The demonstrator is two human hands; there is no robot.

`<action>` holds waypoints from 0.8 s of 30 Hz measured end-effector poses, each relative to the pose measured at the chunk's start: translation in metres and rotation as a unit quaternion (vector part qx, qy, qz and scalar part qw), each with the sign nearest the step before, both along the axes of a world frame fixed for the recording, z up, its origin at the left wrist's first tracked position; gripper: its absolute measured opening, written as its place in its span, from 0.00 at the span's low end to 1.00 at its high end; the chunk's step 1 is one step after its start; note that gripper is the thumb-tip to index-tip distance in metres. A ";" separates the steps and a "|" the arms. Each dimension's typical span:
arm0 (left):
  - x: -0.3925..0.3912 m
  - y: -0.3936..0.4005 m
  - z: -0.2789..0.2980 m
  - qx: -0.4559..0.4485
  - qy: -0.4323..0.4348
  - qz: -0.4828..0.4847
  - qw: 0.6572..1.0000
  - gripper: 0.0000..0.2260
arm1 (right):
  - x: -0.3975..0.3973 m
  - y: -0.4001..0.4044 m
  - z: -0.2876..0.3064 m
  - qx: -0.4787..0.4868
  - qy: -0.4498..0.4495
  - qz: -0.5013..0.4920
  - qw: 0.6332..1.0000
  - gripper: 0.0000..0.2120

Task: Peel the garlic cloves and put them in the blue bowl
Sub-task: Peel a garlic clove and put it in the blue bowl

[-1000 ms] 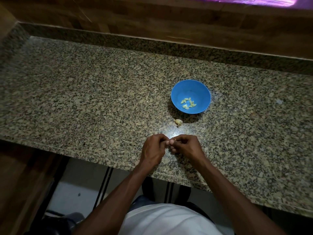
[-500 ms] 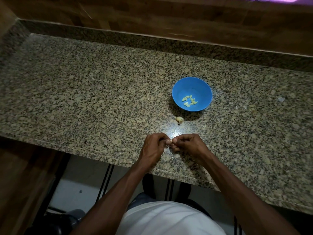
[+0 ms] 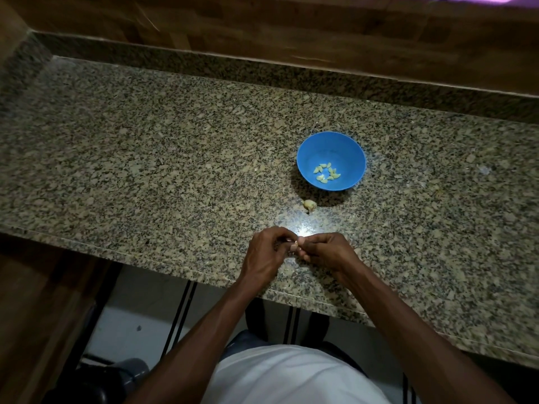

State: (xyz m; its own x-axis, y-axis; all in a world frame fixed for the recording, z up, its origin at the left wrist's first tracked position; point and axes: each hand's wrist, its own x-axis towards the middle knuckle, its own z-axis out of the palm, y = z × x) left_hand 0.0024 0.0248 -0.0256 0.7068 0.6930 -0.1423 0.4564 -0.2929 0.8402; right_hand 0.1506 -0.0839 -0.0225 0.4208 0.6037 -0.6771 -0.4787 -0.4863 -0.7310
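A blue bowl (image 3: 331, 147) stands on the granite counter (image 3: 145, 170) with several pale peeled cloves (image 3: 326, 172) at its bottom. Just in front of the bowl lies a small piece of garlic bulb (image 3: 309, 204). Near the counter's front edge my left hand (image 3: 267, 253) and my right hand (image 3: 325, 249) meet fingertip to fingertip. Both pinch one small garlic clove (image 3: 295, 244) between them; the fingers hide most of it.
A raised granite ledge and a wooden wall (image 3: 262, 27) run along the back. The counter's front edge (image 3: 180, 265) lies just below my hands, with floor beneath. Small pale bits of skin lie on the counter at the far right (image 3: 484, 170).
Both hands stay together on the clove, working it with small finger movements. The view has shifted slightly; bowl and bulb piece have not moved on the counter.
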 end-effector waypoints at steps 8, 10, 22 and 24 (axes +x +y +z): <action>0.001 0.000 -0.001 -0.016 0.031 0.022 0.999 0.01 | -0.011 0.000 0.006 -0.016 -0.243 0.068 0.968 0.08; 0.001 -0.003 -0.003 -0.011 0.030 0.021 0.999 0.02 | -0.013 0.005 0.007 -0.017 -0.362 0.117 0.925 0.09; 0.007 -0.004 -0.008 0.037 0.038 0.049 0.997 0.05 | -0.030 0.011 -0.001 0.031 -0.523 0.113 0.844 0.09; 0.007 -0.003 -0.010 0.030 0.040 0.048 0.998 0.05 | -0.032 0.009 -0.004 0.039 -0.556 0.123 0.821 0.07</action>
